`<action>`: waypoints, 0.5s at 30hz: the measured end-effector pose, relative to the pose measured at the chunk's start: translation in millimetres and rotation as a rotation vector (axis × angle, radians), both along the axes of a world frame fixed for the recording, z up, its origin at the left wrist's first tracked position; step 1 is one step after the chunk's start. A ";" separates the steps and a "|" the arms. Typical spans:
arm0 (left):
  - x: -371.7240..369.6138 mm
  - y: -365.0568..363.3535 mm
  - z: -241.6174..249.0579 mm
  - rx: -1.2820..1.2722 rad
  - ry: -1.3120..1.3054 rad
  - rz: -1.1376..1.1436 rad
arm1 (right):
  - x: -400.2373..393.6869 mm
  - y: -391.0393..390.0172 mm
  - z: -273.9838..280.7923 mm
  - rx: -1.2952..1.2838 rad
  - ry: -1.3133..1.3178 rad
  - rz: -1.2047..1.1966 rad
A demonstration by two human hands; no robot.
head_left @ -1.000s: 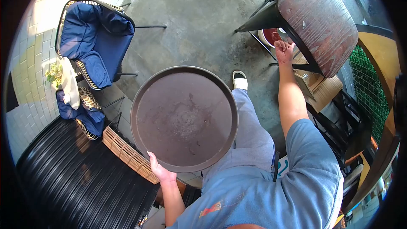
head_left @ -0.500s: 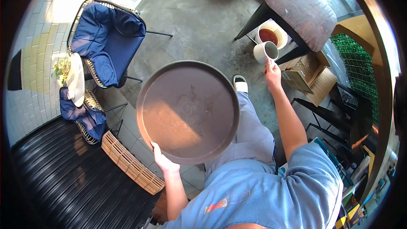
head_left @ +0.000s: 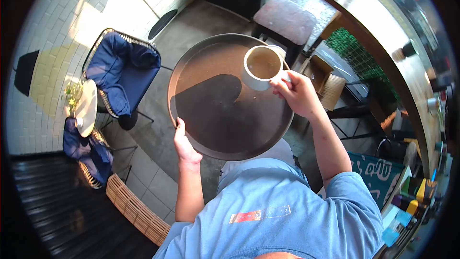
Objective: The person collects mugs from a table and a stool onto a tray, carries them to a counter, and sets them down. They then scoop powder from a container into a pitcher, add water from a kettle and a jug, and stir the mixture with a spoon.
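Note:
My left hand (head_left: 186,145) grips the near left rim of a large round brown tray (head_left: 211,120), its thumb over the edge. The tray is held out in front of my body. In my right hand (head_left: 301,95) is a white mug (head_left: 258,84), held by its handle. From above, the mug overlaps the far right part of the tray. Its mouth faces up toward me and the inside looks brownish. Sunlight falls on the tray's far part, with a dark shadow across the middle.
A stool (head_left: 285,19) stands ahead to the right, with a cardboard box (head_left: 333,91) near it. A wooden counter (head_left: 383,52) curves along the right. On the left are a blue-cushioned chair (head_left: 136,74) and a small round table (head_left: 88,103) with a plant. A slatted wooden piece (head_left: 136,208) lies nearer.
The mug in my right hand has come up from beside the bucket under the stool to over the tray. My view has turned and the tray has shifted forward.

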State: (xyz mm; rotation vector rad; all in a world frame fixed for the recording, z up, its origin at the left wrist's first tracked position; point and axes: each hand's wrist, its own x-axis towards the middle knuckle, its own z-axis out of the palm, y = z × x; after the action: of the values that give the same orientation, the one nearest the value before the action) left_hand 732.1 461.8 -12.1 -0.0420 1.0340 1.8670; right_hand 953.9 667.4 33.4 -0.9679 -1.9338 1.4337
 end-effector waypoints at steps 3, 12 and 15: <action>14.2 7.8 2.8 -0.008 -0.019 -0.062 | 15.8 -14.9 20.8 0.046 -0.106 -0.033; 42.9 26.0 9.3 0.158 -0.188 -0.202 | 59.3 -26.6 43.1 0.153 -0.246 -0.152; 50.5 39.8 10.1 0.146 -0.160 -0.211 | 71.9 -16.5 45.1 0.171 -0.265 -0.152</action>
State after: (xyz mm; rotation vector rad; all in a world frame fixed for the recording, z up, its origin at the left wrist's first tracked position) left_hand 782.6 501.5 -2.0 0.0039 0.7606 1.7113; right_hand 1025.8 650.9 78.5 -1.2445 -2.0785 1.0797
